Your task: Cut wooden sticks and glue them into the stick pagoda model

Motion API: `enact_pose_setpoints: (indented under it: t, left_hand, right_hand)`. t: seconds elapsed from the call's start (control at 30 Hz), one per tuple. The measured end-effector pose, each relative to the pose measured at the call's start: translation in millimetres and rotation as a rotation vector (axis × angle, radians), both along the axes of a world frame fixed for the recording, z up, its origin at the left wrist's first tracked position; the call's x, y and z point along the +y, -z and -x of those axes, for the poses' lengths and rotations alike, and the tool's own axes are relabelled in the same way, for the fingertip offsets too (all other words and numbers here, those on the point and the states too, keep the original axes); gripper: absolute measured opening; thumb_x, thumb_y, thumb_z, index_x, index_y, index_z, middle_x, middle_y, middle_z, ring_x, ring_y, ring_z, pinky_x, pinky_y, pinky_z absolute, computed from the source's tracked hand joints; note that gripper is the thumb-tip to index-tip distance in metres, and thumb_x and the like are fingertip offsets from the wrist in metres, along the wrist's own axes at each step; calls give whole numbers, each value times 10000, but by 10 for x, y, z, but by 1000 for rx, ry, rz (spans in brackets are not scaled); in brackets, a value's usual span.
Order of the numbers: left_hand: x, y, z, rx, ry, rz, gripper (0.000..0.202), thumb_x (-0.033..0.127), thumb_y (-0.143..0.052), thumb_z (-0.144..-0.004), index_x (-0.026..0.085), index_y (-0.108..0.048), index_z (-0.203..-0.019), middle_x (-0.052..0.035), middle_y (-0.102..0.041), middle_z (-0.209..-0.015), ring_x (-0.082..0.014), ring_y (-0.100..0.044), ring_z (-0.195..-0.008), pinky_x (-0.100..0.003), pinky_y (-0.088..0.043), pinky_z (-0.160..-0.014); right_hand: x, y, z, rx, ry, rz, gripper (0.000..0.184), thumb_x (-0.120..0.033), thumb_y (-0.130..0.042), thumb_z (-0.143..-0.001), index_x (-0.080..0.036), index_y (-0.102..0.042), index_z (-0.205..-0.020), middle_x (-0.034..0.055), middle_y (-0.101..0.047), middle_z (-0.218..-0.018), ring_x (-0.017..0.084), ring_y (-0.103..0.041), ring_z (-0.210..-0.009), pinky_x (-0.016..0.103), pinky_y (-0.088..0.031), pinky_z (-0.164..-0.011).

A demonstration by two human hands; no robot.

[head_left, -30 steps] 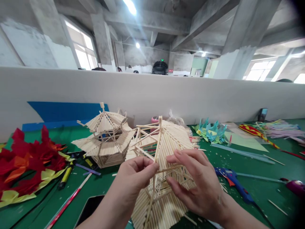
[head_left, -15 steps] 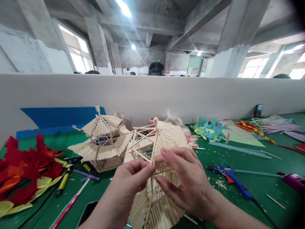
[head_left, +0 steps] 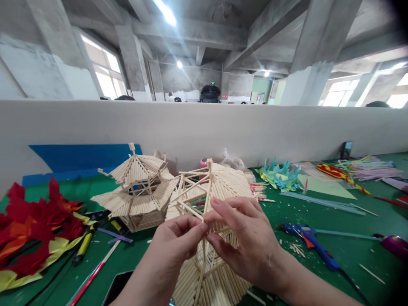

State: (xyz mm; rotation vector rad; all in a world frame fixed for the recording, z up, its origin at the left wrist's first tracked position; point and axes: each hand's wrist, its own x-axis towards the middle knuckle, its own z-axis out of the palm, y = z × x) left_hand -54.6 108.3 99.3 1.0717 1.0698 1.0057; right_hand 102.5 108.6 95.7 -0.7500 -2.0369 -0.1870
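Observation:
A model pavilion of thin wooden sticks stands in front of me, its roof covered with sticks on the right and an open frame of sticks on the left. My left hand pinches the front corner of its upper roof between thumb and fingers. From the other side my right hand holds the same corner, index finger above and thumb below the roof edge. The fingertips of both hands almost meet and hide the exact joint. Behind to the left sits a second stick pavilion, with two roof tiers.
Right of the model lie a blue glue gun, stick scraps and clear glue sticks. Red and yellow crepe paper fills the left side. A phone-like dark object lies near my left forearm. A white partition borders the table.
Both hands keep their hold on the roof corner, with only slight finger shifts. The whole view has moved a little.

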Motion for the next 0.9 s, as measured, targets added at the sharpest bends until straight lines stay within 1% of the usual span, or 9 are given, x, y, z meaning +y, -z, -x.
enact_pose_setpoints:
  t: [0.23, 0.4, 0.47, 0.57, 0.63, 0.73, 0.9]
  left_hand:
    - [-18, 3, 11, -4, 15, -16, 259, 362, -650, -654, 141, -566, -548, 55, -423, -490, -54, -263, -460, -216, -191, -452]
    - [-8, 11, -3, -19, -16, 4, 269, 370, -686, -604, 136, -566, -546, 56, -437, -486, -50, -265, -453, -213, -186, -453]
    - [-5, 0, -10, -15, -23, 9, 269, 370, -684, -605, 135, -566, -546, 55, -440, -484, -51, -265, -454, -214, -193, -458]
    - [-13, -23, -15, -7, -26, -1, 271, 361, -671, -626, 138, -553, -530, 64, -417, -465, -53, -256, -450, -219, -192, -459]
    - [-25, -33, -12, -6, -24, -5, 276, 358, -664, -638, 142, -537, -522, 68, -404, -463, -55, -251, -451, -222, -185, -456]
    - [-40, -38, -14, -8, -25, -2, 273, 346, -663, -642, 148, -517, -524, 71, -393, -471, -60, -251, -460, -225, -183, -462]
    - [-39, -46, -34, 4, -39, 11, 273, 335, -654, -646, 153, -494, -521, 76, -370, -456, -65, -243, -459, -234, -170, -467]
  right_hand:
    - [16, 3, 4, 9, -18, -35, 631, -143, -578, -741, -208, -270, -1288, -39, -679, -910, 149, -517, -914, 324, -362, -812]
    - [20, 1, -3, 15, -31, -41, 644, -138, -580, -737, -208, -265, -1295, -54, -676, -822, 144, -519, -903, 318, -360, -819]
    - [21, 6, -3, 12, -31, -35, 648, -139, -579, -738, -213, -262, -1298, -57, -673, -809, 144, -519, -901, 318, -358, -821]
    - [20, 13, -4, 9, -37, -11, 657, -130, -573, -736, -226, -253, -1302, -54, -673, -844, 147, -517, -899, 323, -364, -816]
    - [18, 13, -13, 22, -43, -7, 670, -119, -580, -725, -229, -254, -1300, -45, -669, -909, 154, -508, -913, 327, -373, -818]
    - [13, 5, -43, 44, -43, 7, 682, -111, -593, -707, -213, -266, -1296, -22, -649, -995, 168, -489, -939, 333, -384, -838]
    - [0, -13, -79, 50, -74, 38, 707, -100, -588, -704, -185, -238, -1312, -9, -623, -1058, 174, -478, -960, 333, -375, -885]
